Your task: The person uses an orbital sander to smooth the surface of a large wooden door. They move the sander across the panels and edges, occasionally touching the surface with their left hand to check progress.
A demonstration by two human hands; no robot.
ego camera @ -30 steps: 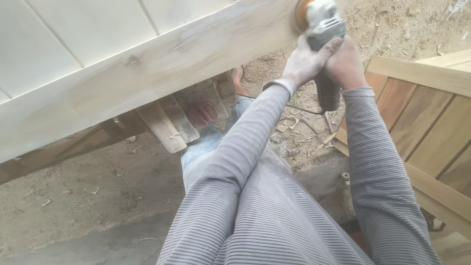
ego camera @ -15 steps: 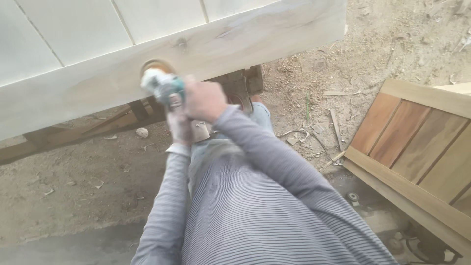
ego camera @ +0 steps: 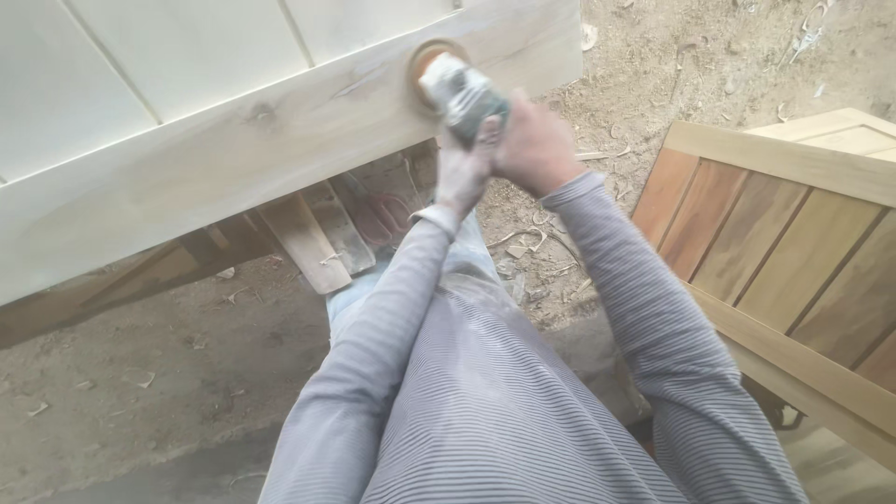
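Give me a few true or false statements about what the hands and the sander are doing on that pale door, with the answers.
1. Both hands grip the sander. True: left hand, right hand.
2. The sanding disc rests on the pale door. True.
3. The disc is on the brown slatted panel. False: that panel lies apart, to the right.
4. The person wears short sleeves. False: long striped sleeves.
5. The ground is tiled. False: dirt ground with wood scraps.

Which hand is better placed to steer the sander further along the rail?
Right, probably. The right hand wraps the sander body; the left hand only braces from below, near the rail.
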